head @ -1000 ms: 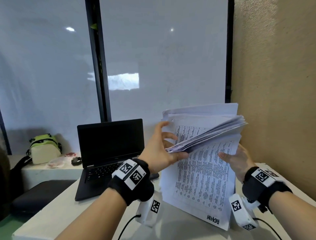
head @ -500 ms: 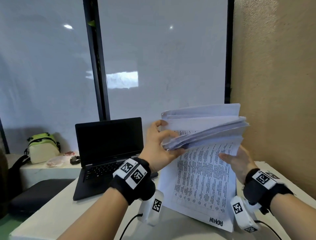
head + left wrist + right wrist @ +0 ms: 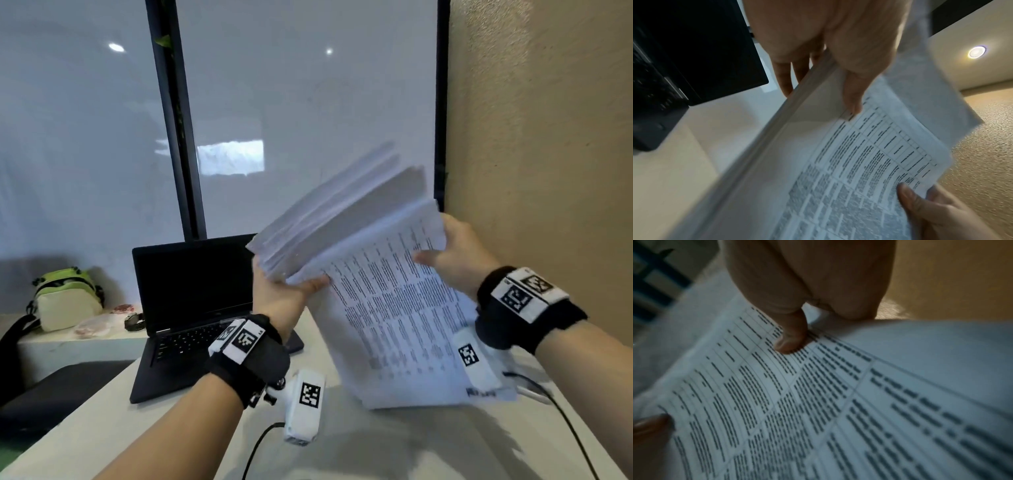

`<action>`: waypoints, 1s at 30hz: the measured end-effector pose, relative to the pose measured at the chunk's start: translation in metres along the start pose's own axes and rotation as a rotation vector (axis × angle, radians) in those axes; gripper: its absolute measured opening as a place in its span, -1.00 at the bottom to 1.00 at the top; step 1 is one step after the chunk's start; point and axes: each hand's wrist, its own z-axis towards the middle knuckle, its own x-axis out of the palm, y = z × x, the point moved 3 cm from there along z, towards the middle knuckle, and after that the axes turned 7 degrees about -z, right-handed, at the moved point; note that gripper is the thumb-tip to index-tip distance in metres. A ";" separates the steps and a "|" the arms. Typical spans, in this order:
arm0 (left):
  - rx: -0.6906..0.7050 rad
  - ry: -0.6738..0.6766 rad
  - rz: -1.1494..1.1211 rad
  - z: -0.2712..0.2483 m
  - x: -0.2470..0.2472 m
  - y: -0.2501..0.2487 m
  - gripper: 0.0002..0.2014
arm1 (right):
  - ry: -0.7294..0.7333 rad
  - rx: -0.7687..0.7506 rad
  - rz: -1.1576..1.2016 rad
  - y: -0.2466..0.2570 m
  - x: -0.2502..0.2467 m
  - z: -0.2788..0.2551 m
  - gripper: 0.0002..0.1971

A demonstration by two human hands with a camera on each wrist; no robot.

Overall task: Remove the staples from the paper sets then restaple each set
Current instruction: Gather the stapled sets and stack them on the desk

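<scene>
A thick stack of white printed paper sets (image 3: 387, 301) is held up over the table, tilted to the right. My left hand (image 3: 284, 291) grips a bundle of turned-back sheets (image 3: 329, 219) at its left edge, thumb in front, fingers behind. In the left wrist view my left hand (image 3: 818, 68) pinches that bundle's edge. My right hand (image 3: 452, 253) holds the upper right edge of the printed front page, thumb pressed on the text. In the right wrist view my right hand (image 3: 797, 327) presses its thumb on the printed page (image 3: 818, 402). No staple, stapler or remover is visible.
An open black laptop (image 3: 195, 294) stands on the white table (image 3: 376, 442) to the left of the papers. A green and cream bag (image 3: 65, 298) sits on a ledge at far left. A beige wall (image 3: 548, 137) is close on the right. Cables trail from both wrist cameras.
The stack has swung up and tilted to the right. My right hand rose to the page's upper right edge, and my left hand closed on the bundle of turned-back sheets.
</scene>
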 end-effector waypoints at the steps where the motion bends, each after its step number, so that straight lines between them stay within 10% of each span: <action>1: -0.010 -0.081 -0.027 0.001 -0.006 0.002 -0.14 | 0.027 -0.022 -0.094 0.007 0.000 0.004 -0.56; 5: -0.010 -0.143 0.185 -0.001 -0.027 -0.013 0.18 | 0.118 -0.063 -0.416 0.025 0.013 0.015 -0.59; 9: -0.002 0.060 0.526 -0.001 -0.037 -0.026 -0.08 | 0.231 -0.161 -0.601 0.046 0.043 0.018 -0.62; 22: -0.232 0.086 0.168 -0.013 -0.123 0.018 -0.52 | 0.583 -0.372 -0.843 0.071 0.154 0.015 -0.63; 30: -0.302 0.056 0.105 -0.008 -0.124 0.039 -0.59 | 0.676 -0.252 -0.967 0.035 0.123 0.024 -0.49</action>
